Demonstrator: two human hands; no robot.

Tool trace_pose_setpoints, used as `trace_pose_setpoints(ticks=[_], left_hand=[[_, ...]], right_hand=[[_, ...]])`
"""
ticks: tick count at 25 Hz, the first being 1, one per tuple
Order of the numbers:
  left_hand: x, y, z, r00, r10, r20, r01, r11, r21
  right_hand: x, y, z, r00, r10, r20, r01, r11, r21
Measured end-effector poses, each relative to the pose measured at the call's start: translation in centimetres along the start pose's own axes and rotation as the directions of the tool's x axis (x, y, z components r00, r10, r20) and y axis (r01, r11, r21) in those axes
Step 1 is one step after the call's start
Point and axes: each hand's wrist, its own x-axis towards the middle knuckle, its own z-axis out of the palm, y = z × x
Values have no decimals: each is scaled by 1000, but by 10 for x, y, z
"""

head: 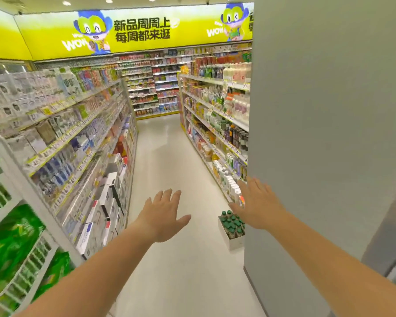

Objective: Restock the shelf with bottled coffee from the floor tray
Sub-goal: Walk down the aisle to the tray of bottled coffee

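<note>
Along the shop aisle, at floor level on the right, a white cardboard tray [233,243] sits on the pale glossy floor [169,168]. It is close against the foot of a plain grey upright panel [318,133]. The tray holds upright bottles with dark green caps [232,221], packed close together; their labels cannot be read. Part of the tray is hidden behind the panel edge.

The left hand [164,213] is held out over the middle of the aisle, palm down. Its grip is apart, with fingers straight and spread and thumb out to the side, holding nothing. The right hand [258,202] is held out above the tray and well apart from the bottles. Its grip is likewise apart, fingers straight, holding nothing. This hand overlaps the panel edge; whether it touches the panel cannot be told.

Beyond the tray, the white drinks shelving on the right [215,131] carries bottles and cartons on several tiers with yellow price strips. White shelving on the left [78,138] carries boxed goods. Bright green packets [9,243] fill the nearest left bay. A lit yellow banner with a cartoon figure [135,30] runs across the far wall above the shelves.
</note>
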Motion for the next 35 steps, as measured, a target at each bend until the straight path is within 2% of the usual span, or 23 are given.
trace_pose_setpoints(ticks=[5, 9, 15, 18, 22, 27, 30, 35], left_hand=[[191, -51, 43, 1000, 25, 0, -25, 999, 38], [326, -83, 55, 998, 39, 43, -41, 997, 59], [516, -118, 75, 982, 178, 58, -182, 981, 73], [613, -125, 97, 948, 312, 67, -318, 944, 94], [733, -126, 131, 840, 534, 101, -542, 834, 100], [844, -93, 164, 607, 787, 109, -794, 597, 112], [889, -61, 202, 479, 866, 144, -878, 472, 78], [938, -21, 300, 354, 907, 227, -935, 347, 72]], right_hand=[[175, 34, 80, 997, 76, 24, -77, 995, 58], [300, 60, 112, 988, 133, 80, -138, 989, 56], [438, 87, 151, 974, 194, 118, -205, 975, 87], [490, 104, 186, 941, 310, 132, -322, 944, 74], [541, 120, 231, 835, 538, 118, -548, 833, 81], [564, 123, 275, 651, 747, 131, -758, 648, 70], [566, 131, 311, 550, 822, 147, -834, 548, 58], [571, 156, 397, 410, 887, 212, -911, 407, 62]])
